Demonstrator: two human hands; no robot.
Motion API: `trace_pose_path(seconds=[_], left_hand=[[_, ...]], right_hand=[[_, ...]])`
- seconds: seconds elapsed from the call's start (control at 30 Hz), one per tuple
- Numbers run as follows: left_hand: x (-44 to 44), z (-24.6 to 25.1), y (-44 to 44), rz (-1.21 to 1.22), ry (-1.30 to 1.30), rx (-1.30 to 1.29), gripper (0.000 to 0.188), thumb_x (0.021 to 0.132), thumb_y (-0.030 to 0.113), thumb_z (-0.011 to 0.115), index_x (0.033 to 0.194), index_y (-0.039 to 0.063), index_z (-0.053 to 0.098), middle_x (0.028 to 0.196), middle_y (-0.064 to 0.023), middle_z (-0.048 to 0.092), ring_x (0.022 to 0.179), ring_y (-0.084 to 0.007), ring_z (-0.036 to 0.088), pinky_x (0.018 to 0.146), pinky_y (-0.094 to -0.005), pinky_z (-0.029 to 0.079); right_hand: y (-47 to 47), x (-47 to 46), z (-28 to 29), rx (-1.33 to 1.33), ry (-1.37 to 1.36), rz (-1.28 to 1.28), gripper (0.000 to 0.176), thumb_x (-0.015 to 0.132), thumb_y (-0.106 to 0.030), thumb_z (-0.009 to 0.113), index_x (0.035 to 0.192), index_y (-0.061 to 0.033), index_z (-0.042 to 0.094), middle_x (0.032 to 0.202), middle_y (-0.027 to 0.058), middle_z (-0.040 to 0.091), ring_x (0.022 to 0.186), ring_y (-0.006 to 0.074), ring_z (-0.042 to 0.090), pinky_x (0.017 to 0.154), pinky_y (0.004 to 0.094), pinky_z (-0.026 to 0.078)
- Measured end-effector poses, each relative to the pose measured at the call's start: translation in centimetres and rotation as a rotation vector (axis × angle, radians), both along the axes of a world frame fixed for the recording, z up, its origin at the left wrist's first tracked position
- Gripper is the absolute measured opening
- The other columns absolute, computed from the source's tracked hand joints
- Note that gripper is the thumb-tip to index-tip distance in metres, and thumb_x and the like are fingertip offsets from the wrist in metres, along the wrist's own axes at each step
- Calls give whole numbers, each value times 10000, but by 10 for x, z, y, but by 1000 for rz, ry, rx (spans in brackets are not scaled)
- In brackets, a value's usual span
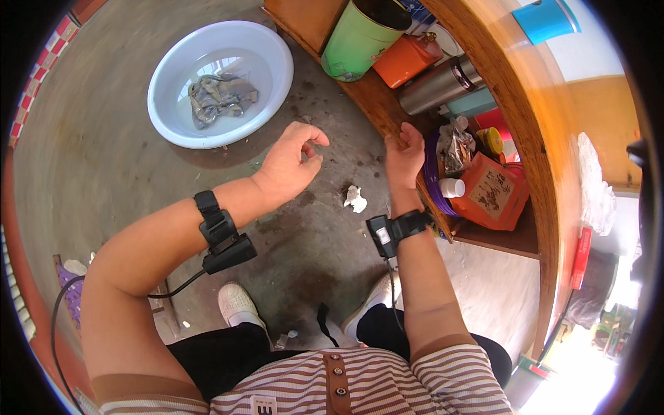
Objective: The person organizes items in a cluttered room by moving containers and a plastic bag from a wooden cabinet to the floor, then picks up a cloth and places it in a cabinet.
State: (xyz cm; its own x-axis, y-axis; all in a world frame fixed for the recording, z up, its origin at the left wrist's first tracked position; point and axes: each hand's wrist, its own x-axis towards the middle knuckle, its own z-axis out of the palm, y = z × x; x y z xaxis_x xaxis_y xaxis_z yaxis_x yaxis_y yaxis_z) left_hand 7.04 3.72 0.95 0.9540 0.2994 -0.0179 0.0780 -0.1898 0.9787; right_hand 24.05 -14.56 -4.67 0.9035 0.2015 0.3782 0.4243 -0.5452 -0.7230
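Observation:
My left hand (293,161) hangs over the concrete floor, its fingers loosely curled and apart, holding nothing. Beyond it stands a pale blue plastic basin (161,111) with water and a wet grey cloth (220,98) inside. My right hand (405,158) is at the front edge of a low wooden shelf (371,96), close to a purple-rimmed basket (431,174); its fingers are slightly bent and no held object shows. Whether it touches the shelf edge is unclear. A crumpled white tissue (355,199) lies on the floor between my hands.
The shelf holds a green bin (358,41), an orange box (404,57), a steel thermos (438,85), a white bottle (452,188) and an orange bag (493,192). The cabinet's wooden top edge (539,129) curves along the right. Cables hang from both wrist devices.

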Motion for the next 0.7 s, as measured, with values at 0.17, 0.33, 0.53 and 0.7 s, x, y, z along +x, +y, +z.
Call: trace_pose_path(seconds=[0.17, 0.33, 0.53, 0.7], left_hand=[[2, -1, -1, -7, 22, 13, 211, 792, -2, 579, 984, 77, 535, 995, -40, 452, 810, -127, 501, 696, -259, 446], [4, -2, -3, -21, -1, 48, 212, 791, 2, 580, 984, 77, 535, 985, -46, 459, 801, -130, 507, 693, -264, 450], [5, -7, -5, -36, -4, 63, 209, 792, 7, 582, 984, 76, 539, 996, -44, 472, 790, -130, 521, 695, -266, 456], [7, -8, -7, -35, -1, 47, 211, 792, 13, 584, 989, 73, 538, 1005, -41, 484, 808, -125, 517, 714, -264, 450]], right_hand=[[1, -38, 8, -124, -47, 24, 303, 752, -69, 624, 1048, -35, 566, 1071, 147, 545, 1052, 334, 477, 912, 415, 401], [2, -51, 10, -189, -41, 80, 274, 745, -56, 619, 1016, -51, 581, 1076, 135, 547, 1063, 332, 473, 924, 414, 391], [-3, -41, 16, -237, -159, 124, 216, 737, -46, 619, 953, -53, 604, 1015, 125, 583, 1002, 316, 516, 887, 406, 413], [5, -50, 40, -58, -266, 185, 165, 754, 13, 603, 913, -30, 603, 957, 126, 599, 888, 295, 564, 781, 361, 458]])
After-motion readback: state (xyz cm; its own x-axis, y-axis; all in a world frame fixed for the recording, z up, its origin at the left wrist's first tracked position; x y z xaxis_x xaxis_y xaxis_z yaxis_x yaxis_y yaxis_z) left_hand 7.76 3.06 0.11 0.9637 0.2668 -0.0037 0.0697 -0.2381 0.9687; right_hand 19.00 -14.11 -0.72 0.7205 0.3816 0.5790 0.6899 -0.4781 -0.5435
